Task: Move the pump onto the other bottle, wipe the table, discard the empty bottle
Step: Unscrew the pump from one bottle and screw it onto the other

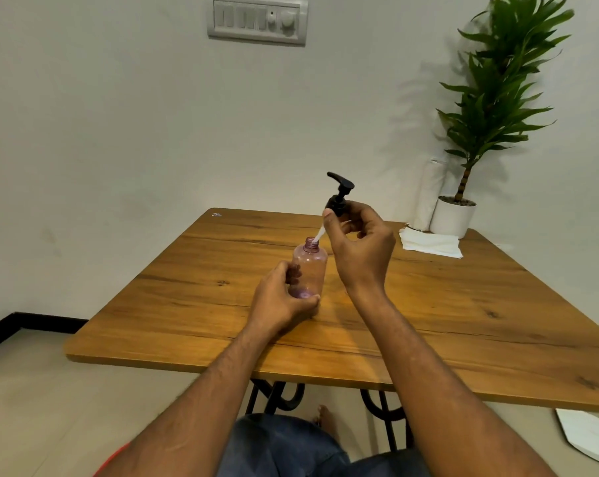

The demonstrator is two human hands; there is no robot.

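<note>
A clear pink bottle (311,266) stands upright near the middle of the wooden table (463,321), its neck uncapped. My left hand (280,301) grips its lower body. My right hand (358,249) holds the black pump (339,194) by its collar, tilted above and to the right of the bottle. The pump's white dip tube (319,233) reaches down to the bottle's mouth. A second bottle is not in view.
A stack of white paper napkins (430,243) lies at the table's far right. Behind it stand a white paper roll (429,194) and a potted green plant (453,215). A white object (590,438) lies on the floor at lower right.
</note>
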